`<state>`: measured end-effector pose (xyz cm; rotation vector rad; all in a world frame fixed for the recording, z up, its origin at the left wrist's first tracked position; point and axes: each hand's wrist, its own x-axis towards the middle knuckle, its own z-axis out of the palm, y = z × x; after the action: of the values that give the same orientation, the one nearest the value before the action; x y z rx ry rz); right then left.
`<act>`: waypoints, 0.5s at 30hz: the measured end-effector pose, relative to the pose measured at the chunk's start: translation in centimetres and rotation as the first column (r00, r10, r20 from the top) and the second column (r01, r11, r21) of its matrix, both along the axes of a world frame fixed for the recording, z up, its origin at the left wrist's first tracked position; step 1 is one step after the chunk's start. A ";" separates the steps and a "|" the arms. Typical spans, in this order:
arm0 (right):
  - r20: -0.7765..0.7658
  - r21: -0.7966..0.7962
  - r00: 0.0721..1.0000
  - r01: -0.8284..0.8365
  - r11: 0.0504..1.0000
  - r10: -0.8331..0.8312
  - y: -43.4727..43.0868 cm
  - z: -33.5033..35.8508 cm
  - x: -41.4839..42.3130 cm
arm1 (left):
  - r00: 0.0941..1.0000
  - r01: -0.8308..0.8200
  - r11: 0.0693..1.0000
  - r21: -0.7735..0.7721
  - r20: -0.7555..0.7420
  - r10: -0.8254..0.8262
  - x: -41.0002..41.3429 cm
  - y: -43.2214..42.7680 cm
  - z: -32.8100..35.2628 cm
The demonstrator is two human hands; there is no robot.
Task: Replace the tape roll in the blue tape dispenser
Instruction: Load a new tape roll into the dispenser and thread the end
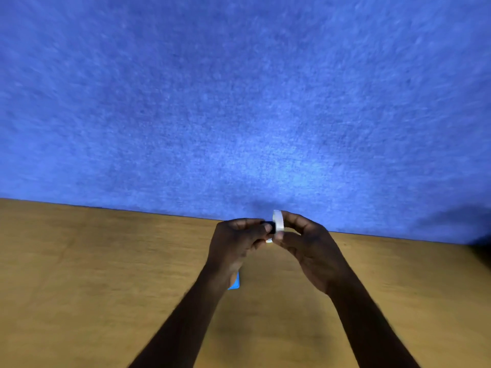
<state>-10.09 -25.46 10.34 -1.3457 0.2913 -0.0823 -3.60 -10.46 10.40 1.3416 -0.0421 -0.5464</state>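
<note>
Both hands are raised above the wooden table (pixel 79 274), close together. My right hand (pixel 310 245) pinches a white tape roll (pixel 277 224), held on edge between thumb and fingers. My left hand (pixel 233 243) grips a small black piece (pixel 269 226), which touches the roll's left side; I take it for the spool hub, but it is mostly hidden by fingers. A corner of the blue tape dispenser (pixel 235 282) shows on the table below my left wrist; the rest of it is hidden by the hand. The picture is somewhat blurred.
A blue felt wall (pixel 239 102) rises straight from the table's far edge, just behind my hands. A dark shadow or object (pixel 481 243) sits at the right edge of view, too unclear to name.
</note>
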 end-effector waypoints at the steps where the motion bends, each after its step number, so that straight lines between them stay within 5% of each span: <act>1: -0.002 -0.039 1.000 -0.009 0.999 0.009 0.1 0.4 0.0 | 1.000 -0.003 1.000 -0.010 0.006 0.003 0.1 0.1 0.2; 15: -0.037 -0.097 0.999 -0.024 0.995 0.021 0.4 1.4 0.0 | 1.000 0.020 0.998 -0.052 0.009 -0.020 0.4 0.7 1.0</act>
<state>-10.10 -25.09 11.75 -1.4481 0.3057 -0.0541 -3.24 -9.79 11.42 1.2937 -0.0761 -0.5530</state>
